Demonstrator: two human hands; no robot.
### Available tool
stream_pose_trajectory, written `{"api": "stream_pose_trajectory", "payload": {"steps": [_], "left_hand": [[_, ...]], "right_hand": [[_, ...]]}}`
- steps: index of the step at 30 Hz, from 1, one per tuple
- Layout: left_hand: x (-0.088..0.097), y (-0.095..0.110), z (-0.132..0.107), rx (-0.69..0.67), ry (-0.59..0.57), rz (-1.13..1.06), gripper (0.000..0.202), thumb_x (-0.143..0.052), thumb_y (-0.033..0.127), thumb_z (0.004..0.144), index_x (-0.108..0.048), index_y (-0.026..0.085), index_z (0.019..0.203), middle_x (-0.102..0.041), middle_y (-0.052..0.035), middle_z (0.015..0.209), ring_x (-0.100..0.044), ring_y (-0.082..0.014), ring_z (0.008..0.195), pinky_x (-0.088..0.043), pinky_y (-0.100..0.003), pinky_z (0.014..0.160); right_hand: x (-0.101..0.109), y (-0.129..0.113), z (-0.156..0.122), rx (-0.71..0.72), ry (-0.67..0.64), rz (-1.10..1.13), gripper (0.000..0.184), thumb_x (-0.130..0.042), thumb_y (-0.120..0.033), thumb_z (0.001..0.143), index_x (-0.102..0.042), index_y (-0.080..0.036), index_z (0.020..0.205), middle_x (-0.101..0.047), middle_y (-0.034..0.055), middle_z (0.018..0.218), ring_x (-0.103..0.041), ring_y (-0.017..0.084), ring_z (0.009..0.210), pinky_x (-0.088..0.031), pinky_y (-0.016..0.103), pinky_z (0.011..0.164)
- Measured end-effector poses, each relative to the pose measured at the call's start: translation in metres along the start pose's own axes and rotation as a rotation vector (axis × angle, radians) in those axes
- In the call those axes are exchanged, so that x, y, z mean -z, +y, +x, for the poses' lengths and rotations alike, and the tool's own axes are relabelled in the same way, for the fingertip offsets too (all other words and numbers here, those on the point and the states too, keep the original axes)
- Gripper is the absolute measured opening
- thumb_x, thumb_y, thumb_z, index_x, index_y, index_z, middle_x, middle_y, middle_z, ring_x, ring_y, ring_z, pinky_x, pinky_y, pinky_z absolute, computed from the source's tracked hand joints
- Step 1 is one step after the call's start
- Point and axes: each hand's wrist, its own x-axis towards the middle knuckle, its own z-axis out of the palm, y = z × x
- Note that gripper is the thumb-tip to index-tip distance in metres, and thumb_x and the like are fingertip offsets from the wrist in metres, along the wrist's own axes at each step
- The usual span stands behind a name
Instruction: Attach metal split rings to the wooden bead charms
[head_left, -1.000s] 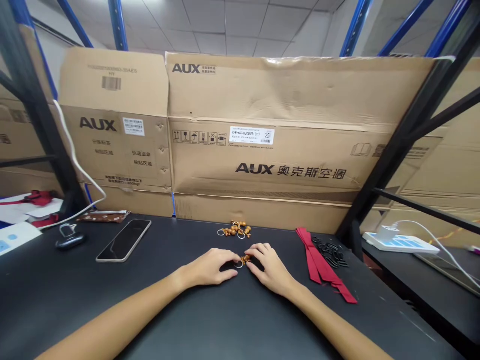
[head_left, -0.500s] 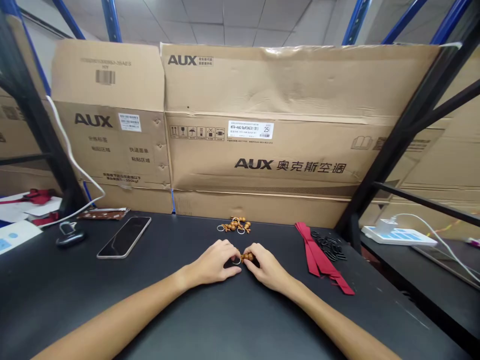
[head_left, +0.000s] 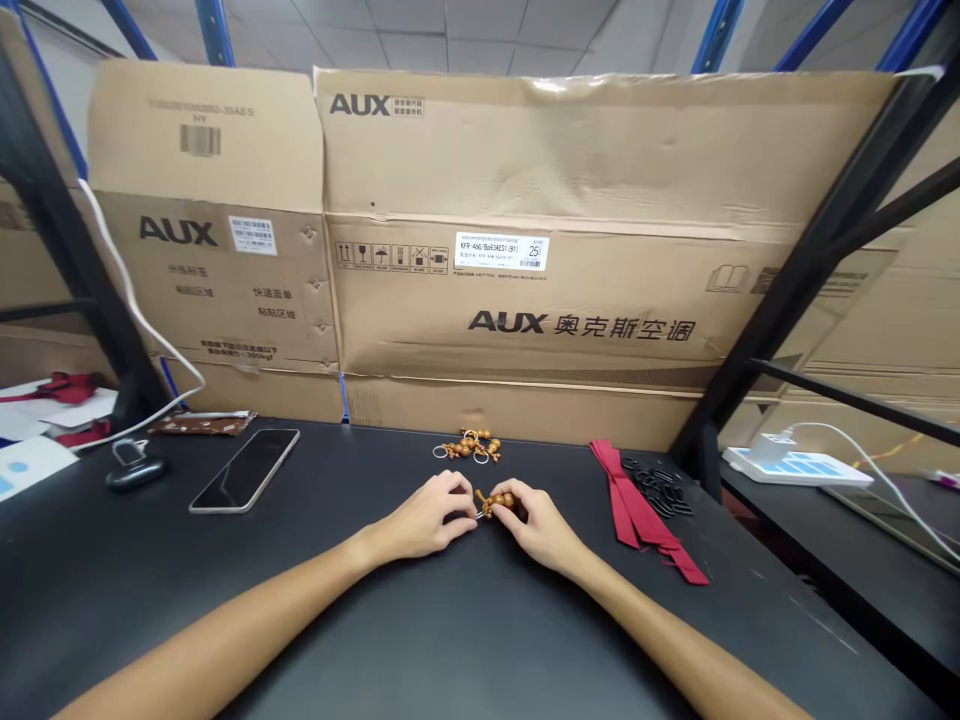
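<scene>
Between my hands is a small keychain of wooden gourd beads [head_left: 496, 503], with its thin metal ring [head_left: 478, 514] at the left end. My left hand [head_left: 427, 518] pinches the ring end with its fingertips. My right hand [head_left: 538, 524] holds the beads between its fingers, partly hiding them. Just beyond my hands, a small heap of similar bead keychains with metal rings [head_left: 471, 447] lies on the black table [head_left: 315, 560].
A red ribbon [head_left: 634, 510] and a pile of black rubber loops [head_left: 658, 490] lie to the right. A smartphone [head_left: 244, 470] and a small black device [head_left: 135, 472] are to the left. Flattened cardboard boxes [head_left: 525, 250] stand along the back edge.
The bead keychain has turned in my fingers, and its beads now sit slightly higher between my hands. The whole view has tilted a little, shifting the table lower-to-higher in the picture.
</scene>
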Motion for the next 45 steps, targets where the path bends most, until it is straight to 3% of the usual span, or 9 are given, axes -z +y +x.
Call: {"api": "stream_pose_trajectory", "payload": {"steps": [5,10,16,24,31,38,45], "left_hand": [[0.0,0.003,-0.001,0.027,0.027,0.032,0.017,-0.06,0.036,0.086,-0.061,0.019,0.086,-0.054,-0.0057,0.108,-0.052,-0.0201,0.099,-0.044,-0.035,0.091],[-0.002,0.001,-0.001,-0.007,0.047,0.061,0.015,-0.049,0.026,0.092,-0.061,0.018,0.087,-0.053,-0.0072,0.111,-0.053,-0.0195,0.1,-0.044,-0.035,0.093],[0.0,0.003,-0.002,-0.056,0.028,0.03,0.015,-0.048,0.023,0.092,-0.062,0.019,0.089,-0.052,-0.0073,0.116,-0.052,-0.0195,0.105,-0.043,-0.033,0.096],[-0.003,0.0,-0.003,-0.045,0.046,0.103,0.014,-0.048,0.023,0.092,-0.061,0.018,0.089,-0.05,-0.0094,0.119,-0.052,-0.0215,0.106,-0.044,-0.036,0.096],[0.0,0.004,-0.003,-0.067,0.033,0.081,0.015,-0.046,0.021,0.093,-0.06,0.018,0.09,-0.049,-0.0089,0.12,-0.052,-0.0202,0.107,-0.044,-0.034,0.097],[-0.003,-0.001,-0.005,-0.075,0.032,0.137,0.011,-0.05,0.024,0.091,-0.058,0.017,0.088,-0.051,-0.0095,0.117,-0.052,-0.022,0.104,-0.045,-0.037,0.094],[-0.003,0.0,-0.002,-0.067,0.047,0.099,0.012,-0.046,0.019,0.093,-0.056,0.018,0.087,-0.051,-0.0079,0.116,-0.053,-0.0189,0.103,-0.045,-0.032,0.094]], "right_hand": [[0.0,-0.005,-0.003,0.016,-0.063,0.034,0.018,-0.051,-0.034,0.089,-0.061,-0.02,0.096,-0.063,0.0003,0.079,-0.055,0.014,0.065,-0.044,0.025,0.063],[-0.001,-0.008,-0.005,0.051,-0.109,0.051,0.018,-0.053,-0.033,0.088,-0.062,-0.021,0.097,-0.063,-0.0004,0.078,-0.055,0.014,0.066,-0.045,0.026,0.065],[-0.001,0.001,-0.001,-0.021,0.008,-0.11,0.019,-0.053,-0.035,0.087,-0.065,-0.021,0.093,-0.063,0.0044,0.083,-0.058,0.019,0.075,-0.047,0.032,0.07],[-0.003,-0.011,-0.008,0.098,-0.103,-0.007,0.017,-0.054,-0.033,0.088,-0.064,-0.024,0.099,-0.063,0.0016,0.083,-0.058,0.016,0.072,-0.045,0.029,0.07],[-0.002,-0.004,-0.004,-0.019,0.009,-0.13,0.016,-0.054,-0.033,0.087,-0.064,-0.022,0.093,-0.061,0.0033,0.079,-0.056,0.018,0.069,-0.045,0.031,0.065],[-0.001,-0.011,-0.007,0.104,-0.1,-0.01,0.016,-0.056,-0.032,0.087,-0.065,-0.023,0.098,-0.065,0.0006,0.082,-0.058,0.015,0.07,-0.045,0.027,0.07],[-0.002,0.004,-0.001,-0.021,0.062,-0.106,0.017,-0.055,-0.033,0.086,-0.065,-0.02,0.09,-0.064,0.0012,0.072,-0.055,0.015,0.061,-0.043,0.026,0.061]]}}
